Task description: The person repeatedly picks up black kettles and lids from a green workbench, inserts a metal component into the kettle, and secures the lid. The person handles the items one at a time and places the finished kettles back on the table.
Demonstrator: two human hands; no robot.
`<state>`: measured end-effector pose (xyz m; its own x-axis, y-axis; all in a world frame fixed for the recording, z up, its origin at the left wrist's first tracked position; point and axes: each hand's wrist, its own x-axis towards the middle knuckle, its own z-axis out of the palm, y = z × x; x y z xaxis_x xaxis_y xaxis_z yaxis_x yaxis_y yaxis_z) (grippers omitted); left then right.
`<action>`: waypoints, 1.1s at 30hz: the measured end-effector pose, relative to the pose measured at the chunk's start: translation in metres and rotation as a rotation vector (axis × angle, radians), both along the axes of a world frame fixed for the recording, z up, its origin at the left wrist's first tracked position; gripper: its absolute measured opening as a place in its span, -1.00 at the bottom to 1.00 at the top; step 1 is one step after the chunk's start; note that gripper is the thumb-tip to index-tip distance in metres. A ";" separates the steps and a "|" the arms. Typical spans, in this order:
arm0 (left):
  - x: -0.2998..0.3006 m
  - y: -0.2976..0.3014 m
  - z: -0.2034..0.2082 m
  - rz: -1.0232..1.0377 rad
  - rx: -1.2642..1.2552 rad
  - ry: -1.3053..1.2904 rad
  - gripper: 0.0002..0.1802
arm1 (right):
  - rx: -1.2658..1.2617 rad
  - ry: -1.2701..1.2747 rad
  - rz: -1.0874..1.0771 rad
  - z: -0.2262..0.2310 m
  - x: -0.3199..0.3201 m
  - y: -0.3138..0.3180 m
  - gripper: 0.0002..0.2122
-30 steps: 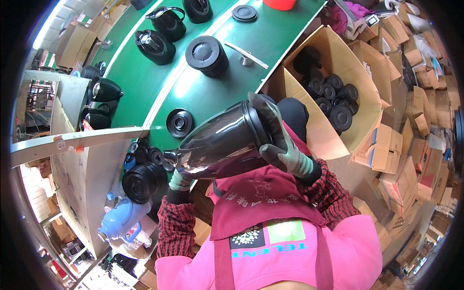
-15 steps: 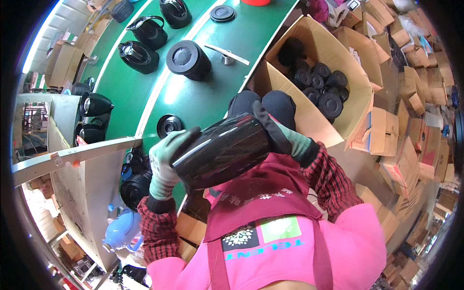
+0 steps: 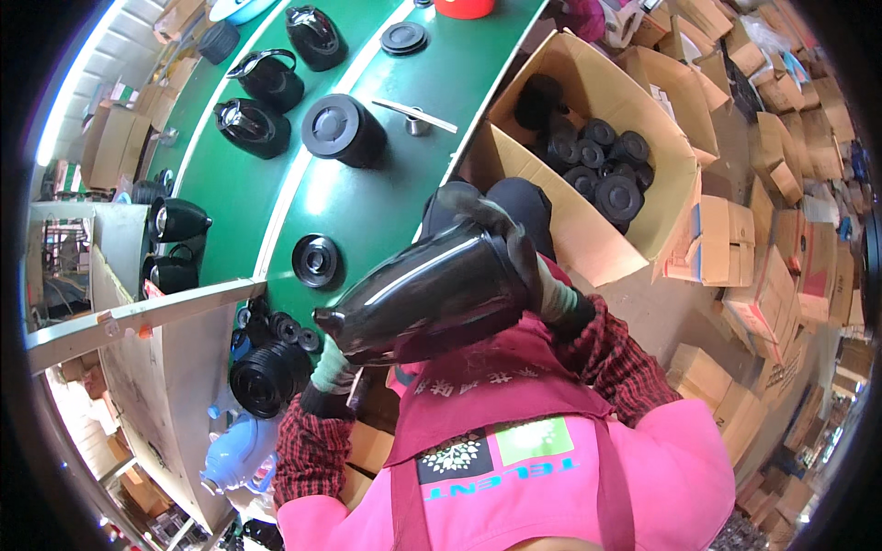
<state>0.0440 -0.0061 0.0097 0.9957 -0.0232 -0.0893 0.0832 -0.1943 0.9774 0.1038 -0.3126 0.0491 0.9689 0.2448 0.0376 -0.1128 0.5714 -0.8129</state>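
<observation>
- Currently, the glossy black jug body [image 3: 427,294] lies tilted before the maroon apron [image 3: 496,399], at the near edge of the green table [image 3: 377,211], left of the open cardboard box [image 3: 574,225].
- Right grip [image 3: 525,255]: gloved, wrapped around the wide end.
- Left grip [image 3: 333,369]: at the narrow end; fingers hidden, so I cannot tell how they close.
- Likely stiff, slippery and scratch-prone, moderately light; best held at both ends.

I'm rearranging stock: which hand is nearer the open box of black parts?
Right. The right hand is left of the open box, holding the black vessel; the left hand is farther left, by the vessel's narrow end.
</observation>
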 end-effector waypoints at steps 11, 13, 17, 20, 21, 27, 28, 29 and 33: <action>0.020 -0.037 0.067 -0.114 0.221 -0.027 -0.47 | 0.005 0.025 0.103 -0.035 0.005 -0.019 -0.58; 0.052 -0.056 0.139 -0.627 0.912 -0.673 -0.45 | -0.076 0.238 0.283 -0.094 0.012 -0.040 -0.58; 0.025 -0.004 0.029 -0.142 -0.194 0.245 -0.38 | -0.262 0.171 0.029 -0.021 0.019 -0.023 -0.51; 0.041 -0.019 0.055 -0.251 0.253 -0.093 -0.38 | -0.252 -0.253 -0.060 -0.003 0.014 -0.017 -0.36; 0.044 -0.028 0.070 -0.302 0.391 -0.189 -0.38 | -0.366 -0.353 -0.009 -0.008 0.006 -0.020 -0.32; 0.065 -0.048 0.121 -0.422 0.677 -0.459 -0.43 | 0.310 0.722 0.408 0.002 0.027 -0.037 -0.33; 0.052 -0.038 0.091 -0.279 0.300 -0.174 -0.46 | 0.598 0.815 0.411 0.015 0.040 -0.049 -0.31; 0.038 -0.028 0.062 -0.126 -0.076 0.097 -0.50 | 0.595 0.710 0.379 0.017 0.044 -0.047 -0.31; 0.020 -0.012 -0.001 -0.160 0.064 -0.042 -0.55 | -0.104 -0.091 0.096 -0.008 0.011 -0.027 -0.34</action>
